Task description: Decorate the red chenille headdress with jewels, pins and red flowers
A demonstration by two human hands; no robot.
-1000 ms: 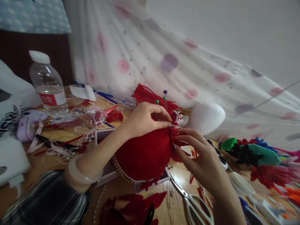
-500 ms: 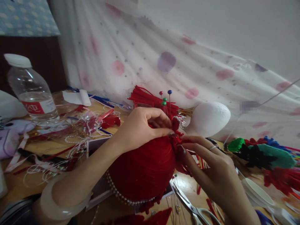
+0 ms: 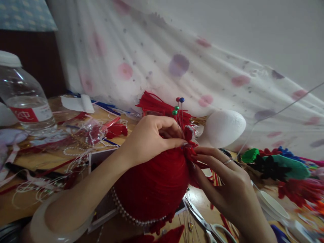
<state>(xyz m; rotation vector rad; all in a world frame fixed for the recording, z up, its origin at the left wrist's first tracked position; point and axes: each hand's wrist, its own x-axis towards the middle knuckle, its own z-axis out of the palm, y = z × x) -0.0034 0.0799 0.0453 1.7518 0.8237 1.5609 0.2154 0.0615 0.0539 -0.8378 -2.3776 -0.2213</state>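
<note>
Wooden tabletop [image 3: 131, 126] crowded with craft materials fills the lower view, much of its surface hidden. Nearest, at the bottom edge, lie red pointed pieces [image 3: 169, 236], cut off by the frame, and silver scissors [image 3: 209, 226], whose handles are also cropped. At lower left, a pale bangle [image 3: 37, 219] circles the person's left forearm, partly out of view. Just beyond, at the centre, sits a large, rounded red form [image 3: 154, 185], with a string of beads [image 3: 126, 214] curving along its lower edge; the left forearm covers part of its left side. A flat, pale-edged item shows beneath it, too covered to identify. At the form's upper right is a gathered red trim [image 3: 189, 153]. The left hand [image 3: 157, 136] pinches this trim narrowly between thumb and fingers; a small shiny detail at the fingertips is too blurred to name. The right hand [image 3: 227, 179], wearing a ring [image 3: 228, 161], holds the same trim from the other side, its thumb a little apart from the fingers, with red material between them. Pins [image 3: 182, 100] with red, blue and green heads rise behind the left hand, their lower ends hidden. Tangled strands and beads [image 3: 93, 135] spread to the left, near a clear bottle [image 3: 27, 101] cropped by the frame. Right of the hands are a white spool [image 3: 274, 204] and colourful shapes [image 3: 291, 167]. Farther back are red strips [image 3: 154, 103], a smooth white egg-like form [image 3: 225, 128] and a spotted white curtain [image 3: 152, 50].
</note>
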